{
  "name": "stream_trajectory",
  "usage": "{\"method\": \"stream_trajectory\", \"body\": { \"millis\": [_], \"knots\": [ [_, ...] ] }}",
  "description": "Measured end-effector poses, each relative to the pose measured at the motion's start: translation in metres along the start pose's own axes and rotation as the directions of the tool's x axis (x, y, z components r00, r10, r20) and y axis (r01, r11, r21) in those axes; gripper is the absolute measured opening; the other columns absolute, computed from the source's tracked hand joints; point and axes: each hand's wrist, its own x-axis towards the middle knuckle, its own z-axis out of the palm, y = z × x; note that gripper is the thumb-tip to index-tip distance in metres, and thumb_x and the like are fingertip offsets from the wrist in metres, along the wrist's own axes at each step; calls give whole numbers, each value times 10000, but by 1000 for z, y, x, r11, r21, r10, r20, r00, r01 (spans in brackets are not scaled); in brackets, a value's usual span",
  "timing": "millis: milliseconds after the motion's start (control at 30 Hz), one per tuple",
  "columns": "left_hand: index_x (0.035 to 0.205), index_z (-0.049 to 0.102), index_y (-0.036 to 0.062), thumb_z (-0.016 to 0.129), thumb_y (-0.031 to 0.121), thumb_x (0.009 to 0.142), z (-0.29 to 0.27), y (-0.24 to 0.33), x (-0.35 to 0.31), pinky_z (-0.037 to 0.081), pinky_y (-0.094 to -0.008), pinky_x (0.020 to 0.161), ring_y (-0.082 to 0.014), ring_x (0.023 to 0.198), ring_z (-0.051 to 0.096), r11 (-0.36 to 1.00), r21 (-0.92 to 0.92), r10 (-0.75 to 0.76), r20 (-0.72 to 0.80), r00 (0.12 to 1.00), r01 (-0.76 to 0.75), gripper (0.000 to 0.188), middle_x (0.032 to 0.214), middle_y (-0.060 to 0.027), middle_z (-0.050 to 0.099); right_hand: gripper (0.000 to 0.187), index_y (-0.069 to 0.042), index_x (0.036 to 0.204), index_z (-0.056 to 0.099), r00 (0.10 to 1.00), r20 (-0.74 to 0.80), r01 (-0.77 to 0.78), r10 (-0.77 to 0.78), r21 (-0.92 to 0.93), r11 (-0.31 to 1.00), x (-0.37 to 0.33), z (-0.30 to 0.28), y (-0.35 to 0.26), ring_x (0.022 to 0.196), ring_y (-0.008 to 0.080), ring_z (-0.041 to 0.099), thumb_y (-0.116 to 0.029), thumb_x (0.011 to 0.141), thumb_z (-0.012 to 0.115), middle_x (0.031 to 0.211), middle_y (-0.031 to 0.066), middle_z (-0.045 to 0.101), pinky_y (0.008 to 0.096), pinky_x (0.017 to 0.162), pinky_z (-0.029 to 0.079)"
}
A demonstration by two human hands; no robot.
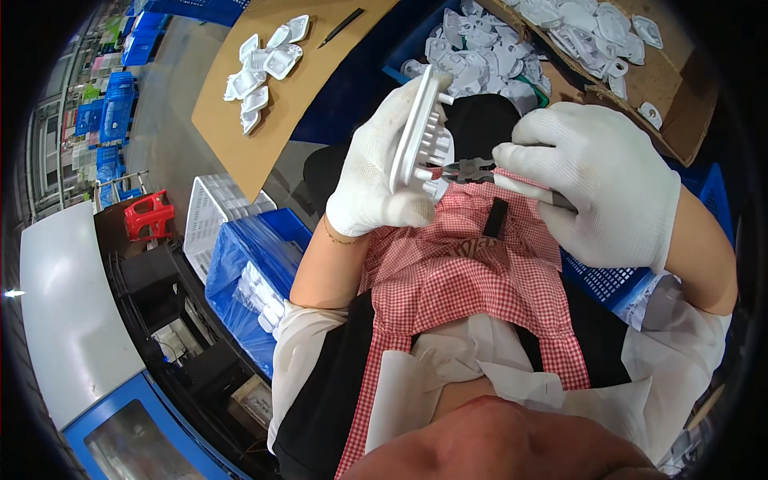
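Observation:
My left hand [370, 172], in a white knit glove, grips a white moulded plastic part [406, 140] tilted up on its edge. Short pegs stick out from the side of the part that faces right. My right hand [602, 180], gloved the same way, is closed around the pale handles of a pair of nippers [472, 170]. Their metal jaws point left and meet the lower pegs of the part; whether they touch it I cannot tell. Both hands are held above my red checked apron [472, 304].
At the upper left, a cardboard sheet [220, 104] bears several white plastic pieces [264, 60] and a black pen-like tool [342, 27]. Loose white parts [480, 56] fill a blue crate beyond my hands. A cardboard box [688, 104] stands far right, a blue-lined bin [240, 240] left.

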Motion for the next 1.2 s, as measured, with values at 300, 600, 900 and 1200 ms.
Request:
{"method": "stream_trajectory", "body": {
  "millis": [300, 600, 900, 1200],
  "knots": [
    [1335, 435, -16, 762, 569, 516, -8, -11, 14, 425, -288, 886, -192, 976, 550, 988, 128, 78, 75, 994, -87, 1059, 1147, -100, 539, 274, -22, 973, 633, 998, 52, 45, -39, -125, 991, 2, 0, 2, 824, 277, 565, -44, 700, 619, 860, 103, 576, 360, 691, 478],
    [1343, 434, -7, 779, 424, 564, -2, -12, 25, 432, -258, 861, -133, 951, 533, 999, -40, 20, 78, 997, -17, 954, 1117, -58, 541, 301, -3, 986, 624, 991, 88, 113, -101, -145, 983, 5, 0, 18, 824, 282, 553, -34, 686, 617, 861, 113, 561, 356, 689, 483],
    [1327, 440, -10, 680, 94, 585, 5, -5, 55, 454, -222, 704, -92, 777, 521, 993, -63, -92, 128, 988, 100, 786, 960, -30, 530, 275, -10, 976, 623, 989, 15, 148, -148, -183, 972, 13, 4, 50, 789, 267, 559, -53, 705, 631, 822, 103, 539, 363, 641, 475],
    [1354, 385, 35, 641, 78, 730, 4, -55, 107, 486, -258, 718, -119, 849, 572, 976, -160, -125, 155, 980, 150, 676, 976, -34, 560, 340, -57, 1048, 586, 996, -87, -45, 27, -204, 978, 13, 33, 95, 733, 280, 570, -82, 713, 632, 814, 101, 520, 383, 625, 478]
  ]
}}
